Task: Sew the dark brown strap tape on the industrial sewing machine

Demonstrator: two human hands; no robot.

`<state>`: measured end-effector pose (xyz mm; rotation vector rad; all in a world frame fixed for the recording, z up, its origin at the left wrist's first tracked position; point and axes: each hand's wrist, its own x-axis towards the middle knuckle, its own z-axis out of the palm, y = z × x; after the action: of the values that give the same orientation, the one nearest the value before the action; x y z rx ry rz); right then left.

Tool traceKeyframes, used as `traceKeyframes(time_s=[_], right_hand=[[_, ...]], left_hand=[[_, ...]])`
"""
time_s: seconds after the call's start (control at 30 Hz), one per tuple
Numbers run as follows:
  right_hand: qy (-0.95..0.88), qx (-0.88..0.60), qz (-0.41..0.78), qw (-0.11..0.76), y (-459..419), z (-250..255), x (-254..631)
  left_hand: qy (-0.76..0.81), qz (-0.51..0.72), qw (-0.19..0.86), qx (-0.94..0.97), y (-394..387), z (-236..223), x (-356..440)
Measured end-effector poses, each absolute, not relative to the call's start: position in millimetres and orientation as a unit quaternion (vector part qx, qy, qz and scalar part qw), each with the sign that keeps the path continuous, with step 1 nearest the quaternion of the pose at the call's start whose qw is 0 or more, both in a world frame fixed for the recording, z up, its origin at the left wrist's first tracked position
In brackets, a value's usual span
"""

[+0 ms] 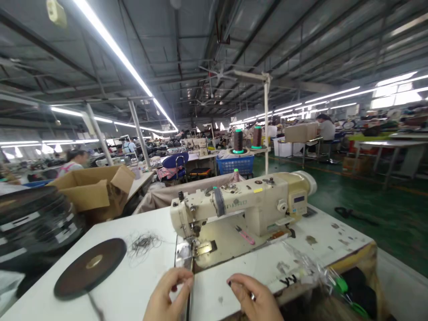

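My left hand (170, 295) is in front of the sewing machine (234, 203), thumb and fingertips pinched together. What they hold, if anything, is too small to make out. A narrow black strip (188, 305) runs down beside those fingertips from the needle area. To the right, my right hand (254, 298) is also closed in a pinch, with a tiny dark bit at its fingertips that I cannot identify. Pink-handled thread snips (245, 235) lie on the machine bed. A flat roll of dark tape (90, 269) rests on the white table (143, 285) at the left.
Loose dark thread (144, 244) lies tangled near the roll. Clear plastic wrap (306, 263) and black scraps (288, 280) sit at the right edge. Thread cones (238, 141) stand behind the machine. An open cardboard box (96, 189) is at the left; other people work farther off.
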<state>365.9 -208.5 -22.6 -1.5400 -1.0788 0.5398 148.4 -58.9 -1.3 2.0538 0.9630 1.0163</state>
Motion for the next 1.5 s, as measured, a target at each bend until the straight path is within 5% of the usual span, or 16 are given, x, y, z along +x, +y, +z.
traceKeyframes(time_s=[0.27, 0.67, 0.87, 1.03, 1.27, 1.5], right_hand=[[-0.493, -0.64, 0.296, 0.509, -214, 5, 324], [-0.468, -0.596, 0.422, 0.498, -206, 24, 287], [-0.353, -0.521, 0.529, 0.569, -207, 21, 285], [-0.244, -0.395, 0.639, 0.614, -201, 23, 275], [-0.159, -0.329, 0.696, 0.617, -195, 25, 267], [-0.148, -0.303, 0.712, 0.616, -196, 32, 271]], left_hand=[[0.422, 0.361, 0.193, 0.809, -27, 16, 66], [0.348, 0.259, 0.21, 0.877, -12, -5, 82], [0.338, 0.269, 0.216, 0.876, -9, -10, 88], [0.378, 0.322, 0.324, 0.805, -18, -8, 88], [0.317, 0.291, 0.657, 0.619, -64, 13, 108], [0.225, 0.221, 0.74, 0.594, -81, 23, 120]])
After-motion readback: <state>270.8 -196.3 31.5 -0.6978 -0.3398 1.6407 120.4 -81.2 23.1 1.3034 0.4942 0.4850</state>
